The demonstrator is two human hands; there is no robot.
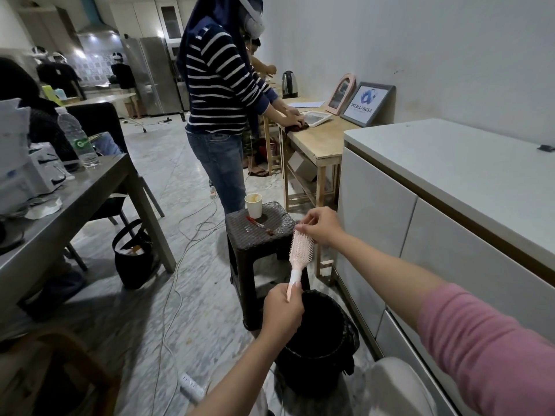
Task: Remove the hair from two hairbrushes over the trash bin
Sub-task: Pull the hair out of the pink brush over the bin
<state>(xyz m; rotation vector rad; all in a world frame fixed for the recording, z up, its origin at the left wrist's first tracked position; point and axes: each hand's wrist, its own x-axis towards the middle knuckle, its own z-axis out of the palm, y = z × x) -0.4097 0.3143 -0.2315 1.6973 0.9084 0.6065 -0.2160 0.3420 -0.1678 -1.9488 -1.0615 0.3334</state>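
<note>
Above the trash bin (pixel 321 334), the left hand (pixel 282 313) grips the pink hairbrush (pixel 298 253) handle; the right hand (pixel 322 225) pinches at its tip bristles — brush 1 apparently in progress, brush 2 unseen.

The trash bin (pixel 322 340) stands before the stool (pixel 258 235), left of the cabinet (pixel 420 235).

Pale pink hairbrush (pixel 301 249), black trash bin (pixel 321 340), navy-and-white striped top (pixel 222 82), pink sleeve (pixel 492 349)
</note>
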